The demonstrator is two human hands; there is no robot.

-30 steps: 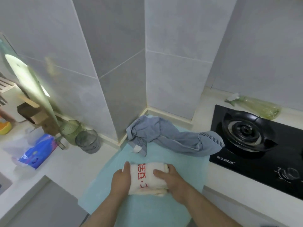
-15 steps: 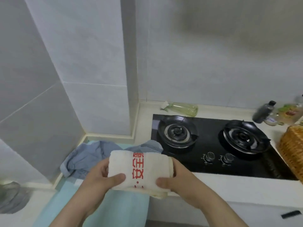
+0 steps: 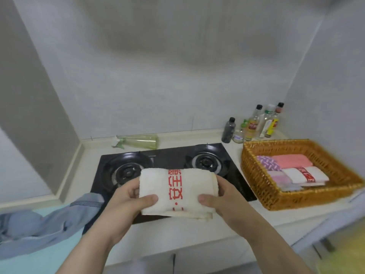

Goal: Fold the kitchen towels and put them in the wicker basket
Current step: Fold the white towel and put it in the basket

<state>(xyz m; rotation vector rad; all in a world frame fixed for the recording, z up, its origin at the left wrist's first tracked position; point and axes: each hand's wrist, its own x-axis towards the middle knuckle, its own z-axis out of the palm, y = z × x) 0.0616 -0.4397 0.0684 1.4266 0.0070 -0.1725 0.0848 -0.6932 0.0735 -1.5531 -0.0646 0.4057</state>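
Observation:
A folded white towel (image 3: 177, 190) with red lettering is held in the air over the front of the stove. My left hand (image 3: 126, 202) grips its left end, thumb on top. My right hand (image 3: 223, 198) grips its right end the same way. The wicker basket (image 3: 254, 175) stands on the counter to the right and holds several folded towels, among them a pink one (image 3: 292, 160) and a white one with a red band (image 3: 304, 175). An unfolded blue-grey towel (image 3: 45, 222) lies crumpled at the lower left.
A black two-burner gas stove (image 3: 169, 165) lies under the held towel. A green spray bottle (image 3: 138, 141) lies behind it by the wall. Several bottles (image 3: 254, 125) stand behind the basket. A light blue mat (image 3: 29, 262) covers the counter at lower left.
Both hands lifted the folded white towel off the blue mat and carried it right, over the stove. The view swung right and the basket came fully into sight.

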